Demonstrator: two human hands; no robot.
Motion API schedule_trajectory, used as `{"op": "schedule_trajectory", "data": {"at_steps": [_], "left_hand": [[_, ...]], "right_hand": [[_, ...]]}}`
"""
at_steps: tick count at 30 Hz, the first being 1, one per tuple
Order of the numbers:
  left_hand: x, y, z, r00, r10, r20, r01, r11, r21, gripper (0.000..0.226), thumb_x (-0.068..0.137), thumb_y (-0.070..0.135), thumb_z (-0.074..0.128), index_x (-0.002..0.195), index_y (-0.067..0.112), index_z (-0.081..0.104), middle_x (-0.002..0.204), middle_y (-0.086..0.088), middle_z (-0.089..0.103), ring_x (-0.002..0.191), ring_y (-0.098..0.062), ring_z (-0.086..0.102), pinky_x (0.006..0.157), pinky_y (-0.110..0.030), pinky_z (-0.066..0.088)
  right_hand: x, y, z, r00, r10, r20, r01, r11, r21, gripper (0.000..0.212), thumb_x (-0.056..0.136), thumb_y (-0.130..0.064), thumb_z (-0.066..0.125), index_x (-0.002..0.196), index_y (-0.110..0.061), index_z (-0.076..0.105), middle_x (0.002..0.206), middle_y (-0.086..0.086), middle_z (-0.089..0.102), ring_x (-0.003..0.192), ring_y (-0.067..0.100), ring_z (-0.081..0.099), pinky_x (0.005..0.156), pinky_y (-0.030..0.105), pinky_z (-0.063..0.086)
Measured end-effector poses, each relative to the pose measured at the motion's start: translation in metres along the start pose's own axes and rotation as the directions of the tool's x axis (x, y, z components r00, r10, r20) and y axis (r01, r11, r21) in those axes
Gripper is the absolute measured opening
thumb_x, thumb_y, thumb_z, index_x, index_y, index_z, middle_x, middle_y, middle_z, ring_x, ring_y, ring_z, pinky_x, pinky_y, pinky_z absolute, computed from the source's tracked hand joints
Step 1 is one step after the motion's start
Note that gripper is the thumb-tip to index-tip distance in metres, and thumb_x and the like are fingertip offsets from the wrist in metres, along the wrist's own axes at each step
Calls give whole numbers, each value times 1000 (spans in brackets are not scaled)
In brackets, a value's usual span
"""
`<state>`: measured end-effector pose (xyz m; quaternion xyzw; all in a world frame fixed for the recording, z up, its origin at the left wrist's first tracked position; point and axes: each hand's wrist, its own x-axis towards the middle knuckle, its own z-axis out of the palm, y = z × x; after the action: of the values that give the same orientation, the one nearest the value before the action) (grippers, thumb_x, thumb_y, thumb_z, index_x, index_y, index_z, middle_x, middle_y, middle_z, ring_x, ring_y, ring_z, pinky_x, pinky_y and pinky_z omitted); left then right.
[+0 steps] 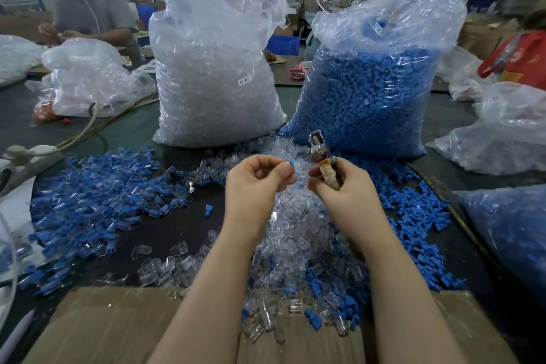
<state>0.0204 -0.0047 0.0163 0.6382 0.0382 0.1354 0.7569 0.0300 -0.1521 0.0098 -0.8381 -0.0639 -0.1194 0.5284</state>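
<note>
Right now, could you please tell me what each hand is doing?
Left hand: pinching a small blue piece at its fingertips.
Right hand: gripping a metal tool by its wrapped handle.

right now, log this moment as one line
left hand grip: pinches blue piece | right hand grip: holds metal tool | under hands: clear pieces heap
</note>
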Motion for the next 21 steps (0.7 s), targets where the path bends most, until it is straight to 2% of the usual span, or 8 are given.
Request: {"op": "schedule_trajectory", "data": {"at_steps": [3, 8, 21], "left_hand": [[0, 0, 0, 1000, 13, -2, -13, 1000, -24, 5, 86, 2, 71, 85, 5, 67, 74, -8, 72, 67, -12, 71, 62, -17, 53], [1, -1, -1, 998, 59, 7, -59, 998, -16, 6, 87, 3, 70, 84, 7, 67, 72, -3, 72, 70, -14, 70, 67, -19, 54], [0, 2, -2, 994, 84, 71, -78, 993, -87, 3, 88, 0, 66, 88, 3, 66, 76, -4, 71, 71, -12, 69, 73, -23, 57]], "right_hand": [[-1, -2, -1, 1000, 7, 3, -8, 1000, 24, 10, 86, -20, 68, 82, -29, 66, 78, -15, 68, 73, 6, 63, 74, 36, 55], [-2, -4, -2, 988, 19, 150, -9, 998, -67, 5, 85, -22, 67, 88, -24, 63, 82, -3, 68, 81, 21, 64, 80, 48, 54], [-5, -7, -2, 961, 2, 276, 11, 999, -44, 15, 84, -14, 65, 89, -28, 61, 80, -13, 64, 76, 10, 60, 77, 41, 53]]}}
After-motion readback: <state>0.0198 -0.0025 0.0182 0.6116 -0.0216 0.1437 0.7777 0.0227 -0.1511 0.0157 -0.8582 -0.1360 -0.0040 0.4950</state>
